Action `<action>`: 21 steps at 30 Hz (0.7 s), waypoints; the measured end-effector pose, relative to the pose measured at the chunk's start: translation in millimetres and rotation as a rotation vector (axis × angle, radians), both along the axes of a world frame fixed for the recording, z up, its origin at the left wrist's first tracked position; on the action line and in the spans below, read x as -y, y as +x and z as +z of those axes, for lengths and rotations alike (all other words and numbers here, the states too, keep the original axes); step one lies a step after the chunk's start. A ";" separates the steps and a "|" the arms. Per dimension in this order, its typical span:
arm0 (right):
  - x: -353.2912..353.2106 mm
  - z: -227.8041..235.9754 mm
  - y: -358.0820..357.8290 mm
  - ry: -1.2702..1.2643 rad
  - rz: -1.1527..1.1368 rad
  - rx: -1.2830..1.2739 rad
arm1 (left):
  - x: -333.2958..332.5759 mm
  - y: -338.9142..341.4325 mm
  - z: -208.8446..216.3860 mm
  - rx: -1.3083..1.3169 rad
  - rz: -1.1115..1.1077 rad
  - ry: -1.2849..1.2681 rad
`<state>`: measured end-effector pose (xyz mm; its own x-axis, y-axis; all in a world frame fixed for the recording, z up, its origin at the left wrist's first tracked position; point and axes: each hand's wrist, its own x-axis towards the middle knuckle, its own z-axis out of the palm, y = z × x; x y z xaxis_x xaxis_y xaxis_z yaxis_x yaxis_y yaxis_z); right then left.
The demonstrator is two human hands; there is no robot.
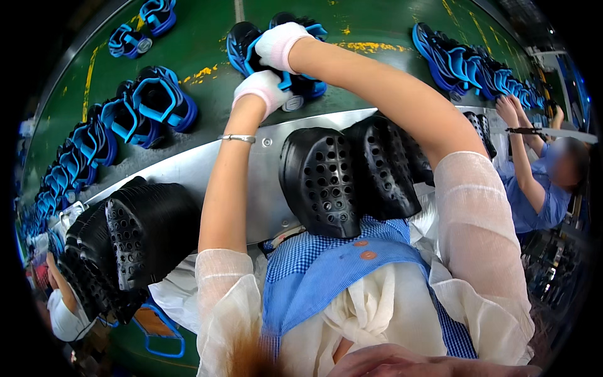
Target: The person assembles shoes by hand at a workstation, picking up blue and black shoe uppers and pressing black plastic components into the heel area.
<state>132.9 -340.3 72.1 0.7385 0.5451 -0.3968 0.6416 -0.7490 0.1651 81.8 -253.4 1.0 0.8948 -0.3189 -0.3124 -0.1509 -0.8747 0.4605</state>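
Two-Handed Contact at the Black-and-Blue Shoes (237, 45)

We locate these shoes on the green table (201, 41), beyond the metal panel (267, 176). We see the gloved left hand (259, 90) on the near side and the gloved right hand (281, 45) farther out, both against the shoes. Fingers are hidden; we cannot tell how far either closes. Black perforated forms (323, 182) sit nearer us.

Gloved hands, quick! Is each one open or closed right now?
Left hand: at the black-and-blue shoes; fingers hidden, grip can't be told.
Right hand: over them too; grip can't be told.
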 end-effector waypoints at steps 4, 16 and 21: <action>60.8 31.3 -26.6 0.215 -0.005 -0.043 | 6.8 2.5 -2.2 -0.028 -0.005 -0.064; 391.4 144.9 -194.6 0.493 -0.643 0.554 | 3.5 -17.7 1.8 0.196 -0.004 -0.079; 438.4 99.7 -235.1 0.393 -0.857 0.461 | -0.3 -14.4 -2.3 0.163 0.050 -0.059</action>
<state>-102.2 -778.7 171.8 0.9728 -0.2025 0.1129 -0.1924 -0.9768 -0.0945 67.4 -253.1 -1.3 0.9474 -0.2860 -0.1440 -0.1846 -0.8554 0.4840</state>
